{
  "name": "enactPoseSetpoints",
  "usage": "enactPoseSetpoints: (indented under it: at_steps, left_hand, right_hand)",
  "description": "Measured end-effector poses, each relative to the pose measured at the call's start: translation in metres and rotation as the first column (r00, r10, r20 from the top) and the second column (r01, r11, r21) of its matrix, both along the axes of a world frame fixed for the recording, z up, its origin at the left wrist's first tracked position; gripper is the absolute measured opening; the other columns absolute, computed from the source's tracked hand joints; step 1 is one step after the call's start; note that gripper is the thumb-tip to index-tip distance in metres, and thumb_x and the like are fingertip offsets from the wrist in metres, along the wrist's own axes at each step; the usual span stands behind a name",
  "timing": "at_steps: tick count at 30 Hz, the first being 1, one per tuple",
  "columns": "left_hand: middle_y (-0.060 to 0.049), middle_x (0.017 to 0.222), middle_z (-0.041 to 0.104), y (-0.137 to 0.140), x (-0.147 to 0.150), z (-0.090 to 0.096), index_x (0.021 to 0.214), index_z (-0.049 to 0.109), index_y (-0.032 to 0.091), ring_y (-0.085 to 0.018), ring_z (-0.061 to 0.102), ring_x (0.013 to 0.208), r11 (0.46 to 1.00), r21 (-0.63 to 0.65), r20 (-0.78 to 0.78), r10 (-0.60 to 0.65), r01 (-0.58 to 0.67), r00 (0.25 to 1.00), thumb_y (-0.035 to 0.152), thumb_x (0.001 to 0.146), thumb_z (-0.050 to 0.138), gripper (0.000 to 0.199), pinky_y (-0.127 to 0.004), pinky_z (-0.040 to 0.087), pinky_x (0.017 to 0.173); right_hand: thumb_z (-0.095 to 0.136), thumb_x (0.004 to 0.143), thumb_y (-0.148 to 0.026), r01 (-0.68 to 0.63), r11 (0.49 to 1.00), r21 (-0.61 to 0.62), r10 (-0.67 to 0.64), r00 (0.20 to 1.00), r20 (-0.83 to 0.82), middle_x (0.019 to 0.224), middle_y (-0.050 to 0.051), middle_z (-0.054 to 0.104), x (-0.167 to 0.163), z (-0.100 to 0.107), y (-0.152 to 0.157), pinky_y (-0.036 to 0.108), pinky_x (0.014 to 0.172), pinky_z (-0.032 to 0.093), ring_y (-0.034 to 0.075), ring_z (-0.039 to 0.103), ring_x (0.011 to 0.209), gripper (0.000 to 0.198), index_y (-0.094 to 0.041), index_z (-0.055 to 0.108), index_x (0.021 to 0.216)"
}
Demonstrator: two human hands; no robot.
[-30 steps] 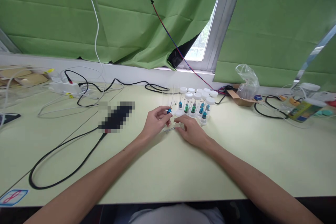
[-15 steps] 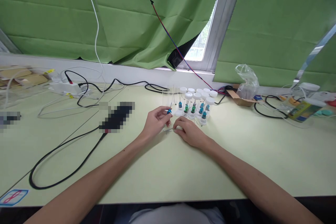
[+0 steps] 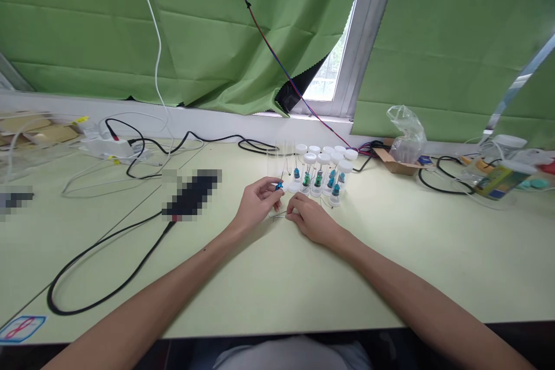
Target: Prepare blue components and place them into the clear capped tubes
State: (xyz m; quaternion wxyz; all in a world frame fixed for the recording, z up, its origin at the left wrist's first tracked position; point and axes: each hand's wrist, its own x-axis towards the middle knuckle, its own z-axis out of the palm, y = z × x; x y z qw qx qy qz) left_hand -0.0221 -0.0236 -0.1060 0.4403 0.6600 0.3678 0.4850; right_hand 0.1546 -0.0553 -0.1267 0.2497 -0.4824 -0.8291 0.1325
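Observation:
My left hand (image 3: 255,203) is closed in a pinch around a small blue piece (image 3: 278,186) that has a thin wire standing up from it. Close by on the right, my right hand (image 3: 315,218) rests low over the table, its fingertips together on a thin metal rod (image 3: 278,215). The rod's right end is hidden by those fingers. Just beyond both hands stand several clear vials (image 3: 335,192) with white caps, holding small blue or green pieces on wires. Clear tubes (image 3: 276,159) without caps stand behind my left hand.
A black cable (image 3: 52,295) loops over the left of the table, near a blurred-out dark object (image 3: 193,193). A white power strip (image 3: 106,147) lies at the back left. On the right are a cardboard box (image 3: 396,165) with a plastic bag and a labelled container (image 3: 505,179).
The whole view has shifted very slightly left. Both hands keep nearly the same place and grip.

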Motion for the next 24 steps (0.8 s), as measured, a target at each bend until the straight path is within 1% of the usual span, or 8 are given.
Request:
enactPoseSetpoints:
  at_steps: [3,7,11,15,18,20,24]
  left_hand:
    - [0.002,0.065,0.06,0.001,0.0,-0.001,0.101,0.064,0.017,-0.013,0.057,0.053,1.0,0.002,0.0,-0.006,0.006,1.0,0.032,0.078,0.069,0.028,-0.027,0.049,0.059]
    - [0.002,0.063,0.06,0.0,0.0,0.0,0.101,0.064,0.017,-0.012,0.056,0.052,1.0,0.001,-0.007,-0.01,0.01,1.0,0.032,0.079,0.068,0.027,-0.027,0.048,0.059]
    - [0.002,0.061,0.06,0.0,0.0,0.001,0.099,0.064,0.017,-0.012,0.056,0.052,1.0,0.004,-0.009,-0.009,0.009,1.0,0.031,0.078,0.068,0.026,-0.027,0.048,0.059]
    - [0.001,0.066,0.061,0.002,0.0,-0.001,0.1,0.065,0.017,-0.013,0.058,0.055,1.0,0.002,0.008,0.005,-0.005,1.0,0.03,0.077,0.069,0.027,-0.027,0.049,0.058]
    - [0.0,0.07,0.063,0.002,-0.001,-0.003,0.1,0.065,0.017,-0.013,0.058,0.056,1.0,0.004,0.019,0.005,-0.005,1.0,0.03,0.077,0.069,0.027,-0.027,0.05,0.058]
    - [0.0,0.068,0.063,0.002,-0.001,-0.003,0.101,0.065,0.017,-0.013,0.058,0.055,1.0,0.006,0.021,0.007,-0.008,1.0,0.03,0.077,0.069,0.027,-0.027,0.05,0.058]
    - [0.0,0.068,0.063,0.0,-0.001,0.003,0.1,0.066,0.016,-0.013,0.058,0.053,0.999,0.007,0.059,0.041,-0.041,0.997,0.031,0.077,0.07,0.028,-0.028,0.05,0.056]
  right_hand:
    - [0.054,0.094,-0.015,0.01,1.0,0.03,-0.011,0.999,0.045,0.105,0.006,0.058,0.0,-0.002,0.002,0.029,0.072,0.043,0.016,0.059,0.081,0.005,-0.017,0.059,0.095]
    - [0.051,0.096,-0.017,0.024,0.996,0.08,-0.037,0.985,0.167,0.106,0.007,0.058,-0.002,-0.002,0.002,0.029,0.064,0.04,0.016,0.059,0.074,0.008,-0.016,0.059,0.097]
    - [0.046,0.099,-0.019,0.035,0.993,0.115,-0.067,0.954,0.292,0.107,0.009,0.058,-0.005,0.002,0.0,0.029,0.058,0.037,0.016,0.059,0.069,0.013,-0.015,0.059,0.098]
    - [0.045,0.1,-0.021,0.045,0.992,0.121,-0.086,0.931,0.354,0.107,0.01,0.058,-0.007,0.008,-0.003,0.03,0.056,0.035,0.018,0.06,0.07,0.015,-0.015,0.058,0.099]
    - [0.044,0.1,-0.021,0.053,0.993,0.104,-0.086,0.932,0.352,0.107,0.01,0.059,-0.008,0.009,-0.004,0.03,0.056,0.034,0.018,0.06,0.07,0.015,-0.015,0.058,0.097]
    - [0.044,0.1,-0.021,0.053,0.995,0.09,-0.08,0.942,0.327,0.105,0.009,0.059,-0.007,0.009,-0.003,0.029,0.056,0.034,0.018,0.06,0.07,0.015,-0.015,0.057,0.096]
    - [0.046,0.098,-0.018,0.051,0.996,0.078,-0.067,0.975,0.213,0.103,0.008,0.058,-0.002,0.002,0.0,0.029,0.06,0.035,0.017,0.058,0.073,0.01,-0.017,0.055,0.094]
